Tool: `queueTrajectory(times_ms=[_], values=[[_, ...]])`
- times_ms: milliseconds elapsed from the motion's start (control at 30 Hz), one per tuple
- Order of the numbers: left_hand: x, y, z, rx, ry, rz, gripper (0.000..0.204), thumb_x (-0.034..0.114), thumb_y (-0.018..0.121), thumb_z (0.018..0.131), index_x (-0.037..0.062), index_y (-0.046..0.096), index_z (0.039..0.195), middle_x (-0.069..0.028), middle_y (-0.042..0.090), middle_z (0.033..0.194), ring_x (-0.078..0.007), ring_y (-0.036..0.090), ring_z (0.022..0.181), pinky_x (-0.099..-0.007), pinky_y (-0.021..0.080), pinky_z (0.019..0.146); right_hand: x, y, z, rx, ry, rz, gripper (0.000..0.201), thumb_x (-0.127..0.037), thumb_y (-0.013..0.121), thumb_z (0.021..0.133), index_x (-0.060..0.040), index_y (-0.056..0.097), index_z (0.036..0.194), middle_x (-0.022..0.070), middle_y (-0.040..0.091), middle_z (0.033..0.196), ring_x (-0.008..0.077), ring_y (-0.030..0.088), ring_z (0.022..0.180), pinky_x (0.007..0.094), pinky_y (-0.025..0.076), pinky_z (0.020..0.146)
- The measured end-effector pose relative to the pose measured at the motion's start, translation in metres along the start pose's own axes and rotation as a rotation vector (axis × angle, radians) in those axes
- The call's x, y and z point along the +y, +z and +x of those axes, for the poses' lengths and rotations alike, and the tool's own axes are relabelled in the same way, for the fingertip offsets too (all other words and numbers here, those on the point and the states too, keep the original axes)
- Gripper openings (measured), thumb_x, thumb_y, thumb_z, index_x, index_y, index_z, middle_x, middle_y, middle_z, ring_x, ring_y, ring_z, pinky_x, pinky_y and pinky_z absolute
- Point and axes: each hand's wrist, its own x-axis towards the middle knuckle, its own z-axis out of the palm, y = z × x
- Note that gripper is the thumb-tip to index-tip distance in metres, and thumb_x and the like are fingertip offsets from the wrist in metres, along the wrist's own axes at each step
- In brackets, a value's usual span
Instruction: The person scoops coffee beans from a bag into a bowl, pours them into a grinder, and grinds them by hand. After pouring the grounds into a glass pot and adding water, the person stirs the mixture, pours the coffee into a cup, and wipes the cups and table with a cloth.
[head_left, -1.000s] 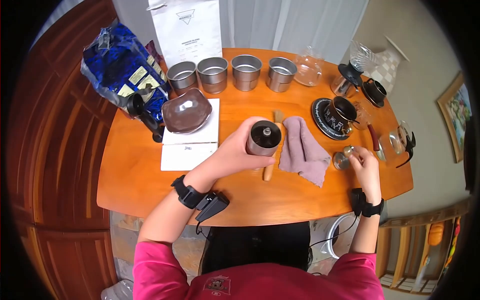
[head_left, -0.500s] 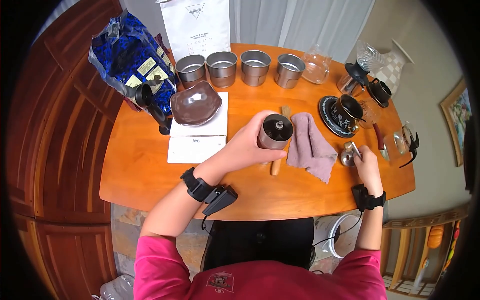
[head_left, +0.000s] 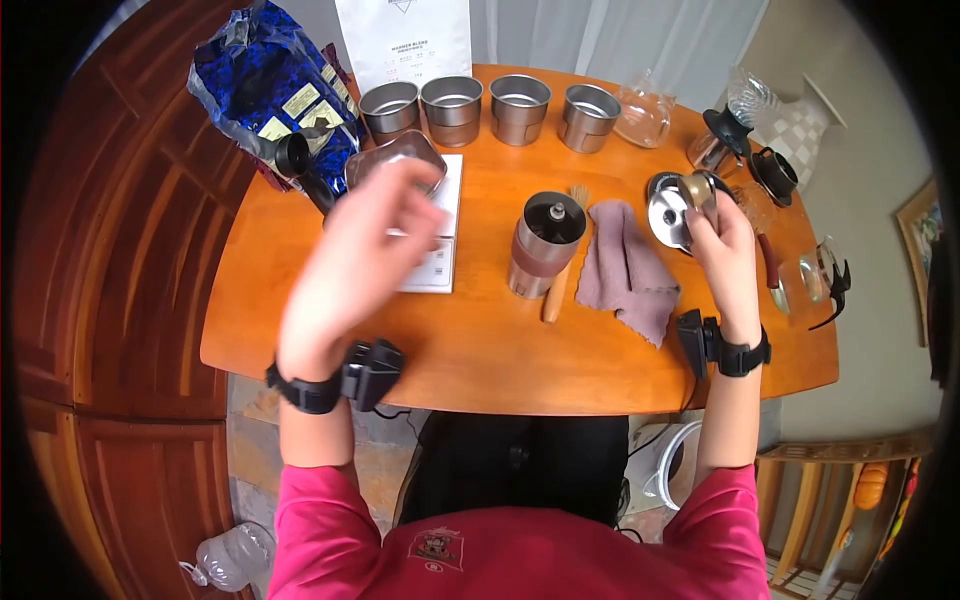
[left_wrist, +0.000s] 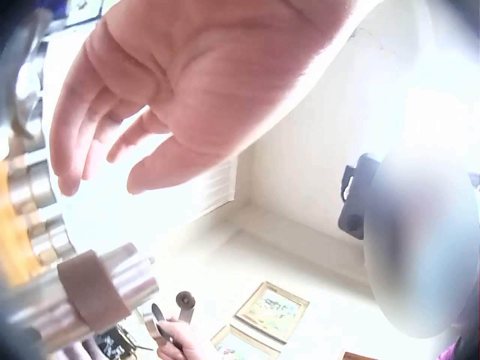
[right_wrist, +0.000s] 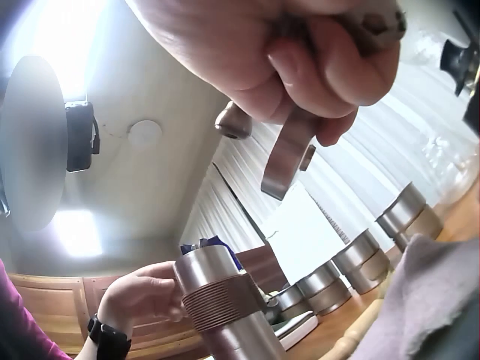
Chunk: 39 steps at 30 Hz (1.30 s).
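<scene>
The cylindrical metal grinder (head_left: 543,262) stands upright on the table, open at the top with a small shaft showing; its ribbed brown band (right_wrist: 221,301) faces the right wrist view. My left hand (head_left: 360,255), blurred, is in the air left of it, over the white scale (head_left: 430,276) and partly in front of the brown dish (head_left: 415,148). In the left wrist view that hand (left_wrist: 172,82) is empty, its fingers loosely bent. My right hand (head_left: 730,262) holds a round metal lid (head_left: 665,217) with a crank handle, raised in front of the black saucer; its knob (right_wrist: 234,121) shows in the right wrist view.
Several metal cups (head_left: 519,108) line the back beside a white bag (head_left: 405,45) and a blue bag (head_left: 275,85). A brush (head_left: 556,292) and mauve cloth (head_left: 628,275) lie right of the grinder. Glassware (head_left: 645,115) and a black cup (head_left: 773,175) stand at the right.
My left hand has let go of the grinder and moved left, leaving it standing. My right hand has lifted the lid with its crank handle off the table, up and away from me.
</scene>
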Motion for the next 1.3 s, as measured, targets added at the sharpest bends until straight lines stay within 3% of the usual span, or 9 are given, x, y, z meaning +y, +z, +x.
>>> queueTrajectory(times_ms=[67, 233, 367, 433, 567, 667, 867, 1167, 1300], values=[[0.012, -0.018, -0.004, 0.118, -0.24, 0.025, 0.019, 0.013, 0.052, 0.089, -0.0019, 0.047, 0.1, -0.0066, 0.055, 0.067, -0.0123, 0.059, 0.053, -0.0242, 0.045, 0.045, -0.006, 0.006, 0.008, -0.053, 0.061, 0.079, 0.018, -0.009, 0.052, 0.084, 0.0023, 0.057, 0.096, -0.0022, 0.051, 0.069, 0.0038, 0.043, 0.057, 0.0195, 0.034, 0.051], [-0.034, -0.026, 0.013, 0.123, -0.58, 0.196, 0.029, 0.024, 0.049, 0.091, -0.0039, 0.045, 0.093, -0.012, 0.059, 0.069, -0.0168, 0.062, 0.051, -0.0251, 0.047, 0.042, -0.013, 0.031, 0.025, -0.091, 0.071, 0.285, 0.02, -0.013, 0.054, 0.086, 0.0015, 0.057, 0.099, -0.0022, 0.052, 0.07, 0.0031, 0.042, 0.057, 0.0183, 0.033, 0.048], [-0.06, -0.023, 0.024, 0.092, -0.575, -0.08, 0.031, 0.025, 0.047, 0.092, -0.0059, 0.043, 0.092, -0.0156, 0.063, 0.074, -0.0186, 0.064, 0.057, -0.0242, 0.05, 0.044, -0.017, 0.047, 0.027, -0.134, 0.049, 0.268, 0.022, -0.018, 0.059, 0.086, 0.0008, 0.058, 0.099, -0.0008, 0.055, 0.074, 0.0039, 0.046, 0.063, 0.0201, 0.039, 0.055], [-0.073, -0.022, 0.029, 0.139, -0.573, -0.231, 0.028, 0.022, 0.045, 0.092, -0.0063, 0.046, 0.091, -0.0139, 0.063, 0.072, -0.0173, 0.064, 0.057, -0.0224, 0.049, 0.044, -0.015, 0.055, 0.027, -0.129, -0.036, 0.208, 0.023, -0.018, 0.06, 0.085, 0.0023, 0.058, 0.096, 0.0015, 0.058, 0.078, 0.0075, 0.051, 0.073, 0.0232, 0.043, 0.066], [-0.093, -0.028, 0.036, 0.159, -0.608, -0.43, 0.024, 0.014, 0.04, 0.09, -0.007, 0.051, 0.087, -0.0108, 0.061, 0.068, -0.0132, 0.06, 0.054, -0.0186, 0.046, 0.042, -0.011, 0.059, 0.023, -0.159, -0.021, 0.193, 0.024, -0.018, 0.06, 0.085, 0.0037, 0.058, 0.095, 0.003, 0.06, 0.081, 0.0089, 0.052, 0.077, 0.0246, 0.043, 0.071], [-0.094, -0.034, 0.038, 0.149, -0.578, -0.552, 0.025, 0.012, 0.039, 0.089, -0.0061, 0.053, 0.081, -0.0093, 0.06, 0.064, -0.0108, 0.055, 0.048, -0.0177, 0.043, 0.04, -0.013, 0.06, 0.021, -0.162, 0.006, 0.268, 0.023, -0.017, 0.059, 0.086, 0.0027, 0.056, 0.097, 0.0026, 0.06, 0.08, 0.0063, 0.05, 0.069, 0.0222, 0.042, 0.062], [-0.089, -0.031, 0.037, 0.167, -0.593, -0.572, 0.024, 0.012, 0.037, 0.089, -0.0065, 0.052, 0.084, -0.0084, 0.058, 0.061, -0.011, 0.055, 0.047, -0.0181, 0.04, 0.037, -0.015, 0.07, 0.02, -0.238, 0.099, 0.503, 0.019, -0.017, 0.055, 0.089, -0.0019, 0.051, 0.099, 0.0016, 0.06, 0.08, -0.0003, 0.037, 0.052, 0.0164, 0.029, 0.044], [-0.091, -0.027, 0.028, 0.207, -0.538, -0.399, 0.02, 0.009, 0.04, 0.085, -0.0097, 0.045, 0.088, -0.0124, 0.06, 0.067, -0.0155, 0.057, 0.048, -0.0222, 0.043, 0.04, -0.023, 0.082, 0.02, -0.192, -0.068, 0.394, 0.012, -0.008, 0.055, 0.087, -0.002, 0.048, 0.094, -0.0026, 0.052, 0.072, 0.0023, 0.043, 0.064, 0.0192, 0.037, 0.057], [-0.093, -0.023, 0.024, 0.197, -0.508, -0.401, 0.021, 0.011, 0.04, 0.087, -0.0096, 0.045, 0.089, -0.013, 0.06, 0.068, -0.0166, 0.059, 0.049, -0.0224, 0.044, 0.04, -0.025, 0.082, 0.015, -0.183, -0.041, 0.429, 0.011, -0.005, 0.055, 0.087, -0.002, 0.047, 0.093, -0.0016, 0.054, 0.074, 0.0028, 0.047, 0.07, 0.0192, 0.04, 0.062]])
